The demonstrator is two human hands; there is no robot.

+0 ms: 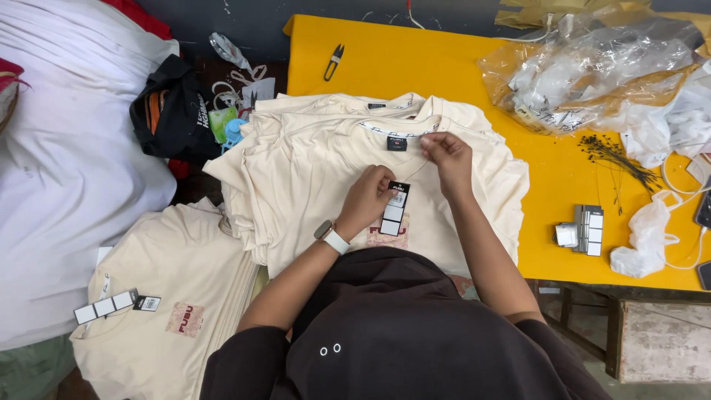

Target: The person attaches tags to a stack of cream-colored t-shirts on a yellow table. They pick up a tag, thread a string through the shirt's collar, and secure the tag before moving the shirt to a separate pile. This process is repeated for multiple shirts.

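Left hand (368, 198) pinches a stiff, light hang tag (394, 209). At one o'clock, right hand (446, 154) pinches the soft, limp collar of the cream T-shirt (311, 170); probably best gripped there.

A stack of shirts (326, 163) lay on the bench (459, 67) at its left edge, overhanging the near-left corner. A tag (395, 209) rested on the top shirt, under the left hand (368, 198), with the right hand (446, 155) just beyond it near the collar. Snips (334, 61) lay behind the stack, toward the far-left corner. Plastic bags (592, 67) filled the far-right corner. A bundle of tags (585, 230) sat near the front edge, right of the stack. A second stack (170, 311) lay off the bench, to the left.
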